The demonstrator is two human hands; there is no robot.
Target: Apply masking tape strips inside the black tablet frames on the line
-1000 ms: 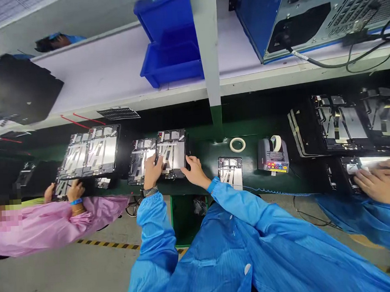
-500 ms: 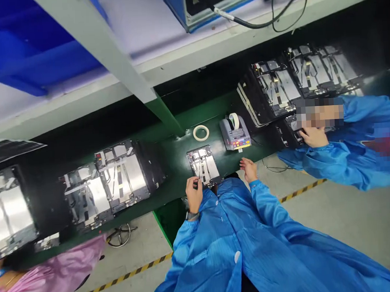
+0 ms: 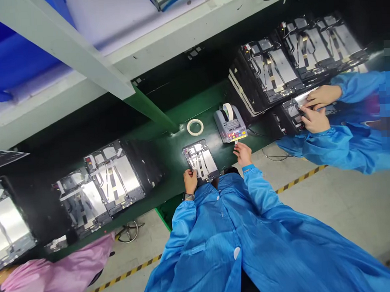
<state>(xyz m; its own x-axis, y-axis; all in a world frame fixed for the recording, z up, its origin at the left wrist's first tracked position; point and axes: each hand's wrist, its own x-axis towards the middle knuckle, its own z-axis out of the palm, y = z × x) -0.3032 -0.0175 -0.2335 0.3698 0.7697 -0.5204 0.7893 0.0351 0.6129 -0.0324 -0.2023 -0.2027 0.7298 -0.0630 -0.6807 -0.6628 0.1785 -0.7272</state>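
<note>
In front of me on the green bench lies an opened tablet point(image 3: 200, 161), its silver battery plates and dark ribbon cables facing up. My left hand point(image 3: 190, 181) grips its lower left edge, thumb on top. At the front of the grey tape dispenser point(image 3: 230, 125), a short strip of tape point(image 3: 236, 142) sticks out. My right hand point(image 3: 243, 154) is closed on the strip's end in a pinch. A roll of pale tape point(image 3: 227, 111) sits upright in the dispenser. Between dispenser and post, a loose tape roll point(image 3: 195, 127) lies flat.
Stacks of opened tablets stand to the left point(image 3: 114, 176) and right point(image 3: 271, 72). On the right, a co-worker's hands point(image 3: 319, 109) work on another tablet. A pink sleeve point(image 3: 58, 275) shows lower left. A green post point(image 3: 155, 106) rises behind the loose roll.
My right hand has moved up to the dispenser and closed on the tape strip. My left hand has settled on the tablet's edge. The view has shifted slightly.
</note>
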